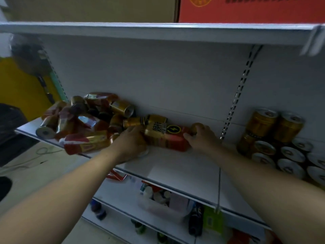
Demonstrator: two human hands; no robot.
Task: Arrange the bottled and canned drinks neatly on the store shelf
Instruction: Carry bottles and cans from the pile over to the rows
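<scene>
Lower shelves (116, 194): sitting nearest, below the work, and holding mixed bottles and a clear tub, too dim to count.
Shelf (175, 166): its middle stretch is lying bare in front of the hands, between the heap and the standing cans.
Left hand (131, 140): the fingers are curling over the neck-and-shoulder end of the gold-and-red bottle (167, 138). Something pale and round is showing under the palm, and I cannot tell what it is.
Right hand (203, 138): the fingers and thumb are wrapping round the bottle's base end. A rounded gold shape is peeking above the knuckles; whether it is a second drink is unclear.
Bottle in hand: one, lying on its side on the shelf between the two hands, cap pointing left, close to the back panel (158, 76).
Heap (82, 124): lying at the shelf's left end, pieces touching and overlapping — roughly ten to twelve red-labelled bottles and gold cans, all tipped over or tilted. An exact count is not possible.
Standing cans (281, 138): standing upright in tight rows at the right end. About seven lids are showing in the bottom layer and two gold cans are standing on top, with the rows running out of frame.
Done: by my reading, the can block on the right is looking finished or nearly so.
Left to do: the heap and the bottle in hand are waiting to be stood up — likely well under halfway.
Upper shelf (158, 32): farthest, carrying one cardboard box (88, 7) and one red box (246, 9).
</scene>
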